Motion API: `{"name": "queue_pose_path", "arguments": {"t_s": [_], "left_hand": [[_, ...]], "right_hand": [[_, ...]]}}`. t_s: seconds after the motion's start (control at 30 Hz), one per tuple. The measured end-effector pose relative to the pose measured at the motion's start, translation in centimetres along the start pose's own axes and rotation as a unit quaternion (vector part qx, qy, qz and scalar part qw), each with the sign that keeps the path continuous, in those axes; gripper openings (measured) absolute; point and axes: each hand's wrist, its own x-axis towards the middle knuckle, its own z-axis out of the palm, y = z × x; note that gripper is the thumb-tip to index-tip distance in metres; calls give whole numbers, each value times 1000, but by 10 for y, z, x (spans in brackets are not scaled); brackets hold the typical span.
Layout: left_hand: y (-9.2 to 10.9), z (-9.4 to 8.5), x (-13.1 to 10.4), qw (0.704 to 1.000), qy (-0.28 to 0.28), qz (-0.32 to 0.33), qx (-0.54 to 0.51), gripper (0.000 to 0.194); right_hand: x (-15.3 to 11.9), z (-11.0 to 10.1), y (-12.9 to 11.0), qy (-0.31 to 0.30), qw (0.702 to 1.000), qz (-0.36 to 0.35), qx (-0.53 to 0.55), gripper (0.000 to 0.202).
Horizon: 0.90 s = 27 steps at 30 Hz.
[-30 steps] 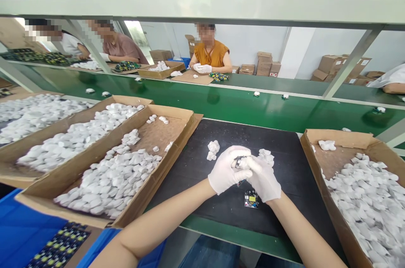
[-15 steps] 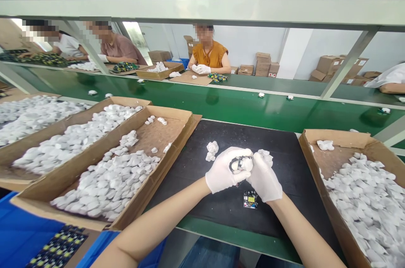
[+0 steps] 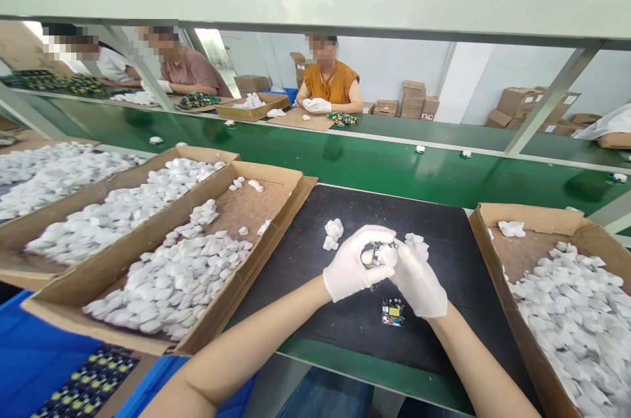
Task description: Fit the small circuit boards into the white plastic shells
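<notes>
Both hands wear white gloves and meet above a black mat (image 3: pixel 305 273). My left hand (image 3: pixel 352 265) is curled around a small circuit board with a white piece (image 3: pixel 387 255) on it. My right hand (image 3: pixel 419 278) presses its fingertips against the right side of that same board; they partly hide it. Just below the hands, another circuit board (image 3: pixel 393 312) with a yellow component lies on the mat. Small clusters of white pieces rest on either side, one to the left (image 3: pixel 333 234) and one behind my right hand (image 3: pixel 417 244).
Cardboard trays of white pieces stand at left (image 3: pixel 266 273) and right (image 3: pixel 530 213). Beyond the mat, a green conveyor (image 3: pixel 296 155) carries small white-topped items. A metal beam (image 3: pixel 315 7) crosses above. Co-workers sit across the line. Circuit boards (image 3: pixel 93 382) lie at lower left.
The view has shifted slightly. The white-topped items on the conveyor have moved a little to the right. My hands still hold the board, with my right hand slightly lower.
</notes>
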Motion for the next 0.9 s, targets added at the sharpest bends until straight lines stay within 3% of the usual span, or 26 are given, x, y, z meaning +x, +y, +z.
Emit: {"name": "queue_pose_path", "arguments": {"t_s": [0.13, 0.43, 0.6, 0.73, 0.9], "left_hand": [[-3, 1, 0, 1000, -7, -21, 9, 41], [-5, 0, 1, 997, -7, 46, 59, 39], [-5, -1, 2, 993, -11, 83, 81, 40], [-4, -4, 3, 995, -30, 57, 75, 40], [-7, -5, 2, 999, -46, 13, 25, 43]], "right_hand": [[0, -7, 1, -29, 998, -3, -48, 26], [2, -6, 3, -25, 998, -18, -56, 24], [2, -7, 2, -21, 992, -21, -120, 19], [0, -9, 1, -47, 990, -30, -127, 27], [3, -12, 5, -29, 990, -37, -132, 29]]}}
